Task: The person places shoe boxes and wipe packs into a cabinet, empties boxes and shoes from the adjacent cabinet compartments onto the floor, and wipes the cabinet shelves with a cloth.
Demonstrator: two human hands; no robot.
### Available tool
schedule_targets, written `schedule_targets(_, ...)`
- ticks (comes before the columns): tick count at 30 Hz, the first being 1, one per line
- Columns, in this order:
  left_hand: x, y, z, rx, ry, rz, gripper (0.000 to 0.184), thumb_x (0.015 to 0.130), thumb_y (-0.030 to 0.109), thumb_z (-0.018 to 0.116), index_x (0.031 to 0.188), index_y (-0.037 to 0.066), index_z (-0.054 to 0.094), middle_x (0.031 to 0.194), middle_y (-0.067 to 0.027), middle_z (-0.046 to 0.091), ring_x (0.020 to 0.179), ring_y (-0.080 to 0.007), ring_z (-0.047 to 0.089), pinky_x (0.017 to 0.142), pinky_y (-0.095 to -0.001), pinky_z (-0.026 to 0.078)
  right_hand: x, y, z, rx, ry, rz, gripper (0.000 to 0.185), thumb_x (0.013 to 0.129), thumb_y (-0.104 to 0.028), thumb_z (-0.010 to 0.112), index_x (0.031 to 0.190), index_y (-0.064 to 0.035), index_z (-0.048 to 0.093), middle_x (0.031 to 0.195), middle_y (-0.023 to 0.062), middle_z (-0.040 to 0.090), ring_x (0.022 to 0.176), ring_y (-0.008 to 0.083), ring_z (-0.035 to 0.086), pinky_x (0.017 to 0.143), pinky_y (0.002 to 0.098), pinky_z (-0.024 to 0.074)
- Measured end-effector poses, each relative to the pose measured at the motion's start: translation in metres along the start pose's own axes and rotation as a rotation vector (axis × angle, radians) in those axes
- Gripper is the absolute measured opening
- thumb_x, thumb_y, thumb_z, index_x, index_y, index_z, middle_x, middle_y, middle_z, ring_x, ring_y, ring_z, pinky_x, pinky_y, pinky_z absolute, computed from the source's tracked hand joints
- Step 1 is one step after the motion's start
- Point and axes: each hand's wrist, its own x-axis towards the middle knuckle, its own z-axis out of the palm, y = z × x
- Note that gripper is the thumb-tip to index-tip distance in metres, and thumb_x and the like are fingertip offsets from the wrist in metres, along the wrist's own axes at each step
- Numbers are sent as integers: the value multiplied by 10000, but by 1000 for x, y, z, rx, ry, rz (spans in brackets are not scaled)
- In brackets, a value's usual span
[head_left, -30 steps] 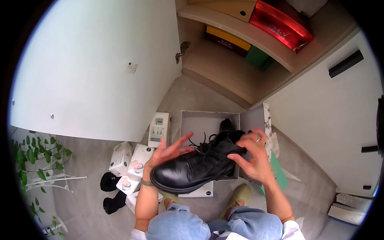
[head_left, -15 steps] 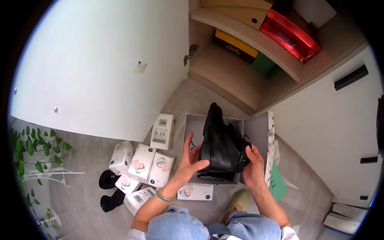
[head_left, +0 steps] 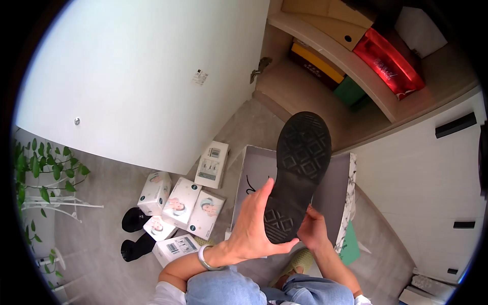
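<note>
A black lace-up boot (head_left: 304, 152) is held up with its patterned sole facing me and its toe pointing up, away from my legs. My left hand (head_left: 254, 218) grips the heel end, thumb and fingers round its edges. My right hand (head_left: 312, 229) is on the right side of the heel end, its fingertips partly hidden behind the boot. Beneath and behind the boot is an open shoebox (head_left: 254, 165) with a marbled edge (head_left: 351, 190). A black lace shows inside it, left of the boot.
Several white boxes (head_left: 178, 203) lie on the floor at left, beside black items (head_left: 134, 220). A cabinet door (head_left: 137, 76) stands open; shelves hold a red box (head_left: 389, 63) and others. A plant (head_left: 46, 168) is at far left, a green sheet (head_left: 349, 244) at right.
The boot has turned from its side view to show its sole, toe up. My left hand has shifted to its heel end. The view has swung, moving the cabinet rightward.
</note>
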Motion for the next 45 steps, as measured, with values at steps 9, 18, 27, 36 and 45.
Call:
schedule_targets(9, 0, 5, 9, -45, 3, 109, 1163, 577, 292, 894, 1476, -7, 221, 1387, -253, 412, 1123, -366, 498, 914, -446, 396, -4, -2, -7, 7, -36, 72, 374, 941, -171, 456, 1289, -53, 524, 1305, 80, 592, 1227, 214, 542, 1056, 410, 401)
schedule_targets(18, 1, 4, 12, -3, 5, 153, 1219, 551, 284, 910, 1484, -2, 179, 1388, -261, 416, 1093, -365, 509, 895, -448, 408, -3, -1, -11, -14, -52, 63, 364, 928, -185, 477, 1256, -49, 558, 1268, 85, 618, 1189, 220, 568, 1051, 409, 406)
schedule_targets(27, -1, 1, 11, 20, -28, 158, 1280, 534, 291, 926, 1490, 1, 125, 1403, -261, 401, 1069, -374, 508, 906, -469, 418, -3, -2, -11, -19, -39, 59, 354, 928, -172, 461, 1240, -44, 569, 1285, 78, 618, 1208, 202, 563, 1063, 407, 394)
schedule_targets(36, 0, -47, 5, -716, -36, -172, 1197, 632, 168, 836, 1525, 24, 51, 1431, -222, 354, 1346, -333, 374, 1120, -406, 296, -21, -10, 22, -2, 93, -285, 145, 894, -44, 593, 1014, -113, 550, 996, 0, 643, 1023, 141, 601, 986, 307, 428)
schedule_targets(45, -44, -125, 2, -1364, 53, -535, 1160, 523, 225, 709, 1539, 79, 168, 1504, -107, 360, 1360, -258, 407, 1168, -374, 295, -49, -16, 48, -612, -408, -549, 190, 895, -40, 634, 966, -47, 458, 987, 172, 675, 842, 171, 622, 825, 307, 484)
